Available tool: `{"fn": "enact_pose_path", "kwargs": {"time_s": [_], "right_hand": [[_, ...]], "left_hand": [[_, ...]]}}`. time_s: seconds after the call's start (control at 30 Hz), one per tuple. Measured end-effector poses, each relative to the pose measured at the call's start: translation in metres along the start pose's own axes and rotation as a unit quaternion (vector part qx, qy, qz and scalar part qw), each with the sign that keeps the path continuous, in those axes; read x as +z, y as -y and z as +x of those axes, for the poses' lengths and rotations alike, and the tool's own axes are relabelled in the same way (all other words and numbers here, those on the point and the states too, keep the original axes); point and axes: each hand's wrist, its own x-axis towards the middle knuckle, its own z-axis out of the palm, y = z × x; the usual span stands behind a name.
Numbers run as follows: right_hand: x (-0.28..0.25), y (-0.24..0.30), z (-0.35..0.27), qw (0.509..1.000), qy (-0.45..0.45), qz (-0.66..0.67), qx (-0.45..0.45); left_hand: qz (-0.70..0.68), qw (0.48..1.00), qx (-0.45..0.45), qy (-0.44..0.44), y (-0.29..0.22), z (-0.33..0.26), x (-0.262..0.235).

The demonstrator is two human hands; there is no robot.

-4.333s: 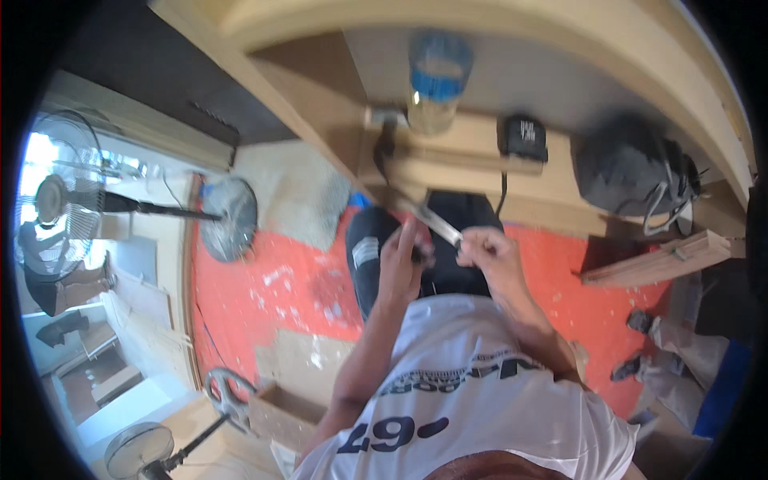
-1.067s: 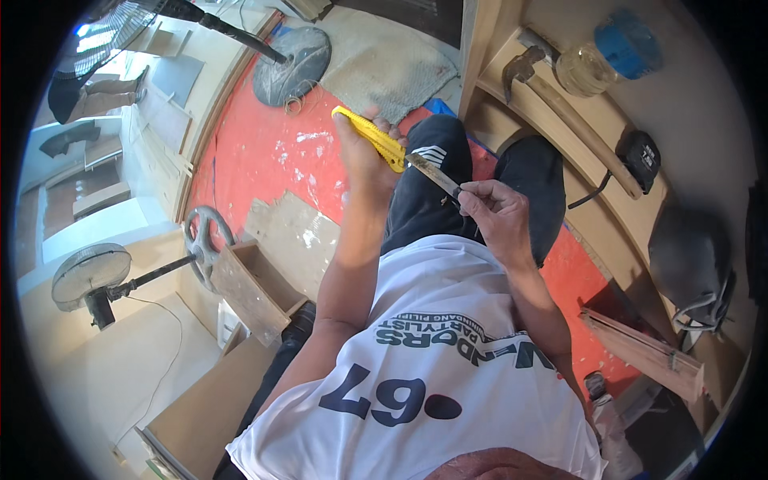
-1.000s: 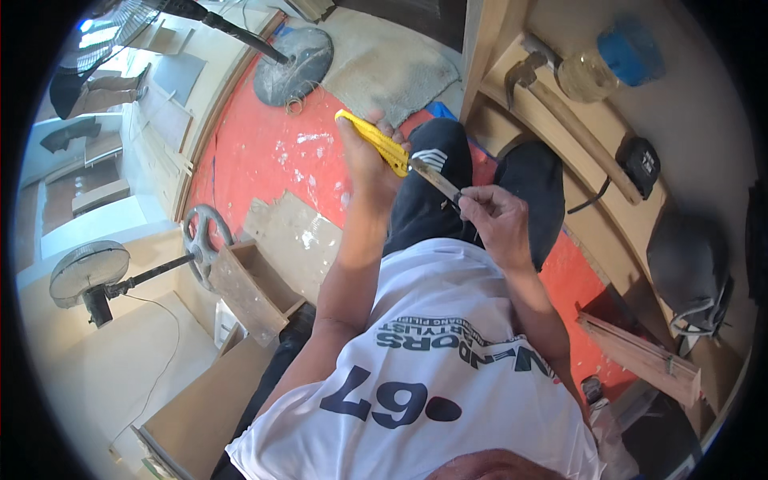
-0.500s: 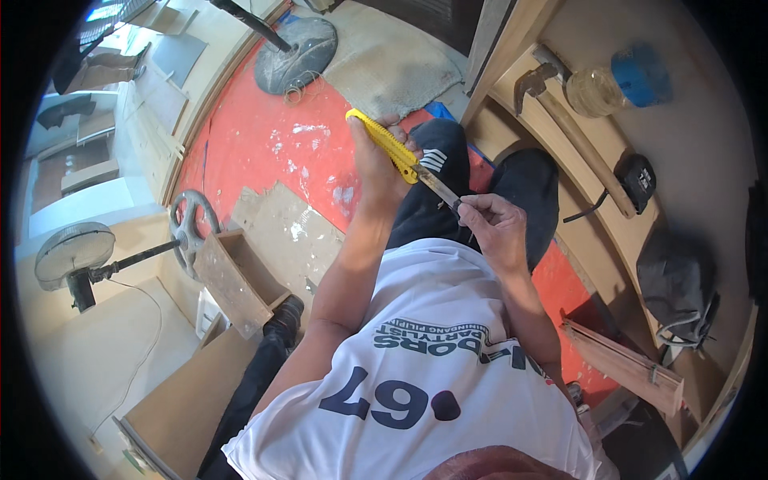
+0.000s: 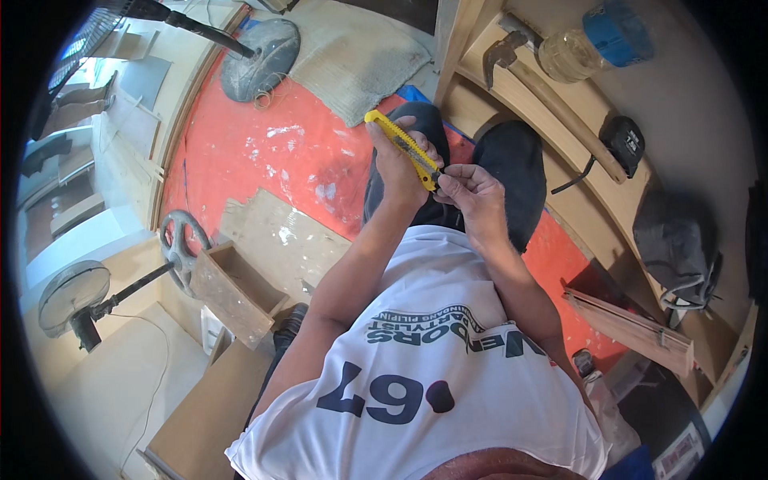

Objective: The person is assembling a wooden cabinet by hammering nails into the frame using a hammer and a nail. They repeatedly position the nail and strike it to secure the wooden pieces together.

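Note:
A yellow snap-off utility knife [image 5: 410, 152] lies slantwise above my lap. My left hand [image 5: 398, 168] is wrapped round its handle, with the far end sticking out past the thumb. At the near end of the handle, the thumb and fingers of my right hand [image 5: 478, 196] pinch a small dark piece. My right fingertips hide most of that piece. No long stretch of blade shows between the two hands; a grey metal strip is visible along the handle's slot.
On a wooden shelf to the right lie a hammer [image 5: 560, 112], a black tape measure [image 5: 622, 146] and a clear bottle [image 5: 570, 56] with a blue label. A dark bag [image 5: 676, 248] is nearer. Leftward are an open wooden drawer box [image 5: 238, 292] and a fan [image 5: 74, 298].
The blade that stretched bare between my hands has slid into the handle. My right hand has come up against the handle's end. The whole view has shifted slightly.

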Motion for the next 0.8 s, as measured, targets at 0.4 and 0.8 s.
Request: {"fn": "enact_pose_path", "kwargs": {"time_s": [0.4, 0.8], "right_hand": [[-0.001, -0.021, 0.004, 0.995, -0.055, 0.066, -0.044], [-0.009, -0.014, 0.004, 0.998, -0.039, -0.020, -0.039]], "left_hand": [[-0.018, 0.998, 0.024, -0.051, 0.020, -0.006, 0.014], [-0.004, 0.999, -0.029, 0.019, 0.031, 0.018, -0.013]]}}
